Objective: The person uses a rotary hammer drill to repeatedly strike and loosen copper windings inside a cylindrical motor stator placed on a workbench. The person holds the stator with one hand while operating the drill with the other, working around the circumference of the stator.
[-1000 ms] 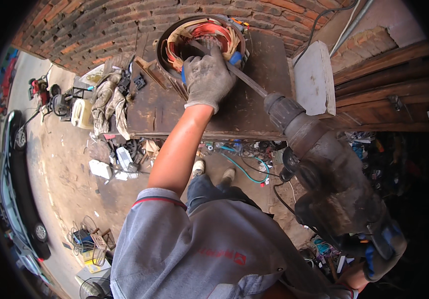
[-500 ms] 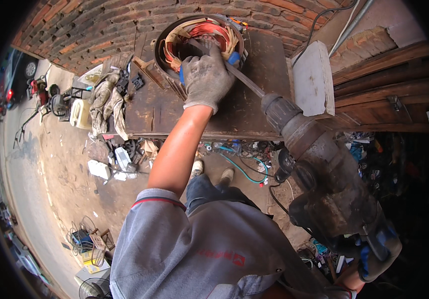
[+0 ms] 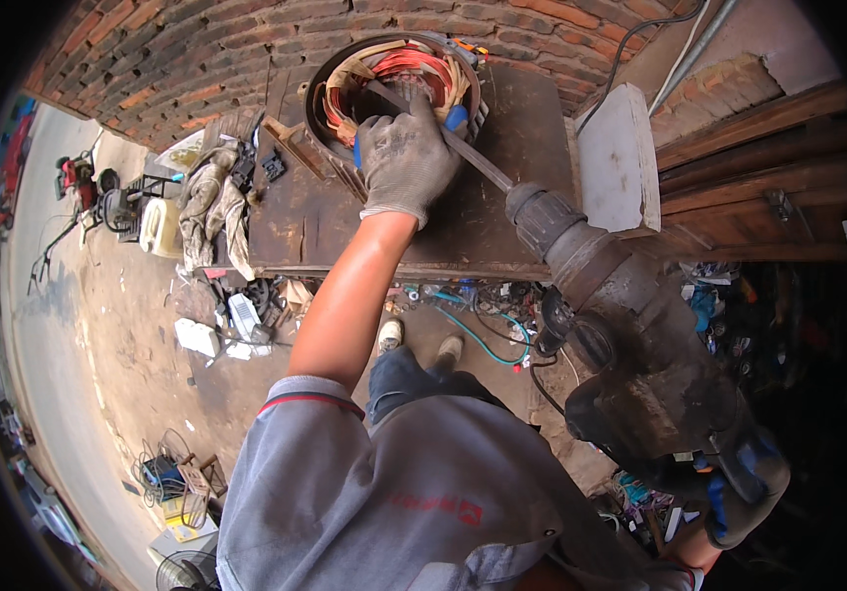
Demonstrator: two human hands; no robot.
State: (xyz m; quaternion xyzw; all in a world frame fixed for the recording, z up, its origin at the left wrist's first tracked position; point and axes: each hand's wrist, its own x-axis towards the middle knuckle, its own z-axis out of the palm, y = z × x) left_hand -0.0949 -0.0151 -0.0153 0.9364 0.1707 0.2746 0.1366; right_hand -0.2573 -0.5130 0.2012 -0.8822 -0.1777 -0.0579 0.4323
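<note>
A round motor stator (image 3: 317,116) with red copper windings (image 3: 440,65) and tan wrapping sits on a worn brown tabletop (image 3: 345,239). Over its near rim, my gloved left hand (image 3: 406,163) is closed around the long steel chisel bit (image 3: 483,164); the bit's far end lies inside the winding ring. Part of the bit is hidden beneath that hand. The bit runs into the chuck of a large, dirty demolition hammer (image 3: 640,345) slanting across the right side. At lower right, my gloved right hand (image 3: 753,492) grips the hammer's rear handle, its fingers partly in shadow.
A brick wall (image 3: 246,69) rises behind the table, and a white slab (image 3: 620,163) stands at its right end. Rags (image 3: 215,202) and a plastic jug (image 3: 159,227) are at the left. Scrap and a teal hose (image 3: 488,345) lie on the ground below.
The hammer has shifted slightly left, its bit still reaching into the stator. My left hand stays nearly in place. A dark car at the far upper left has gone from view.
</note>
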